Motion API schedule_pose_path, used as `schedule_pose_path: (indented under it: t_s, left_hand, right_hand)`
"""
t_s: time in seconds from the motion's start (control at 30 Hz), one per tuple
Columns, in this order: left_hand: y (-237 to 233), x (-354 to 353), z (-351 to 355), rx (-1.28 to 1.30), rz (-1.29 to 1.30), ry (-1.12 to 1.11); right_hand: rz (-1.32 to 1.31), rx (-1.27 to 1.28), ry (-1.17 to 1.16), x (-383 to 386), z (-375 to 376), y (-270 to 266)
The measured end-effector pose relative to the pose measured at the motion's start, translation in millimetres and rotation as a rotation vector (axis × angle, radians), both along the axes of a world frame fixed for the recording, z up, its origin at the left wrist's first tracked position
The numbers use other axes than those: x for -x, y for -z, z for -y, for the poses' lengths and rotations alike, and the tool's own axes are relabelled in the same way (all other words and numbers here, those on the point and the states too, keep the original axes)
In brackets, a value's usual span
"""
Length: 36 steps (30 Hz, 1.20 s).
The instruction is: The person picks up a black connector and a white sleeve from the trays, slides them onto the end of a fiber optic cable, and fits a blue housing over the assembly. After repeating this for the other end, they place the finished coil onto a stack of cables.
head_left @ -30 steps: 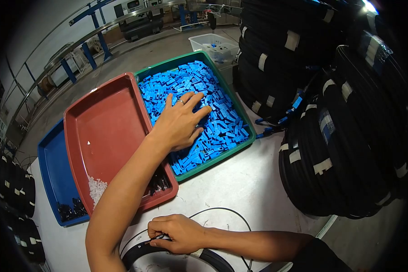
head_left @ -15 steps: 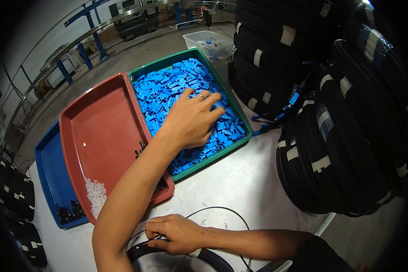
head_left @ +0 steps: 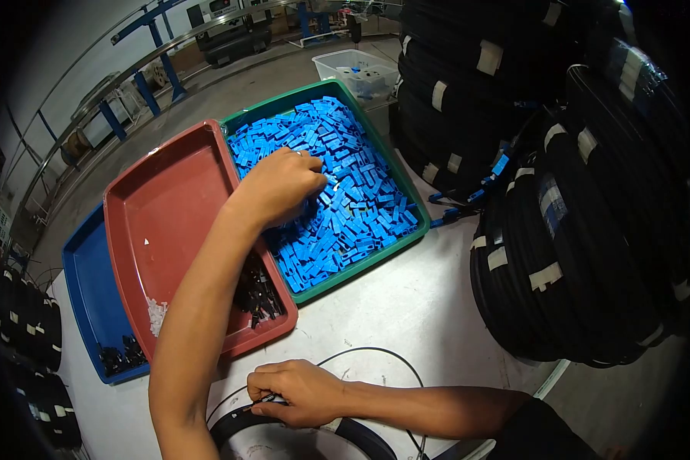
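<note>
Right now we are picking from the green tray [head_left: 284,103]: our left hand [head_left: 284,188] curls narrowly over the blue clips [head_left: 353,207], though we cannot tell if one is pinched. Our right hand [head_left: 299,392] grips the cable [head_left: 368,351] end. Next, probably, lifting one clip cleanly.

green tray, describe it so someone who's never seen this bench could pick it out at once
On the white table, beside the stacked black cable coils, three shallow trays sit side by side: a blue tray, a red tray, then the green tray nearest the coils. The left hand rests in it, and it alone is heaped with small blue plastic pieces.
</note>
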<state>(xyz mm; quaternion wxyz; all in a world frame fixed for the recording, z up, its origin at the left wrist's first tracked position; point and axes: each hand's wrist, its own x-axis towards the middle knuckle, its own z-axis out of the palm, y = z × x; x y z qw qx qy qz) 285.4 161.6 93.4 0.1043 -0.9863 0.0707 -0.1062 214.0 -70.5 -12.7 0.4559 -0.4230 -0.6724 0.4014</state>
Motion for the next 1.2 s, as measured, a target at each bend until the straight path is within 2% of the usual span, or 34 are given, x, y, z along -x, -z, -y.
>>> schedule_pose_path:
  t_s: [0.07, 0.23, 0.47, 0.53, 0.6, 0.67, 0.73, 0.8, 0.87, 0.97, 1.07, 1.17, 1.2]
  left_hand:
    - [2.1, 4.1, -6.8, -0.072, 0.008, 0.000]
    - [5.2, 14.5, -3.0, 0.103, 0.118, 0.098]
    - [4.7, 36.7, 2.0, 0.151, 0.148, 0.011]
    - [1.0, 61.0, 22.5, 0.446, 0.288, -0.036]
    - [-6.1, 90.9, 46.9, 0.521, 0.333, -0.040]
    - [-13.7, 129.1, 72.7, 0.878, 0.404, -0.093]
    - [-9.6, 172.7, 87.4, 0.890, 0.403, -0.143]
    - [4.1, 216.0, 105.0, 1.343, 0.501, -0.256]
    - [23.9, 253.3, 114.8, 1.353, 0.536, -0.304]
    - [47.5, 291.4, 128.7, 1.515, 0.639, -0.300]
    - [66.5, 309.5, 137.3, 1.568, 0.753, -0.275]
    - [71.2, 310.7, 144.9, 1.538, 0.724, -0.284]
    - [72.1, 309.5, 145.7, 1.531, 0.695, -0.287]
  right_hand:
    - [-0.008, -0.002, 0.003, 0.8, -0.4, 1.7]
    - [-0.003, 0.000, -0.003, -0.5, -0.5, -0.1]
    - [-0.033, 0.018, -0.008, -0.9, 0.6, -1.6]
    - [-0.016, 0.006, 0.001, -1.7, 1.0, -3.9]
    - [-0.011, -0.032, 0.021, -1.0, 0.1, -1.9]
    - [-0.015, -0.030, 0.046, 0.0, 1.4, -3.6]
    - [0.064, -0.170, 0.101, -0.1, 2.2, -4.1]
    - [0.142, -0.296, 0.186, -0.3, 4.2, -6.2]
    - [0.191, -0.377, 0.216, 1.0, 7.0, -13.5]
    - [0.238, -0.376, 0.266, 3.3, 11.2, -20.8]
    - [0.255, -0.392, 0.291, 4.3, 12.5, -19.6]
    - [0.259, -0.354, 0.294, 5.8, 14.6, -21.5]
    - [0.272, -0.409, 0.309, 6.1, 14.3, -21.6]
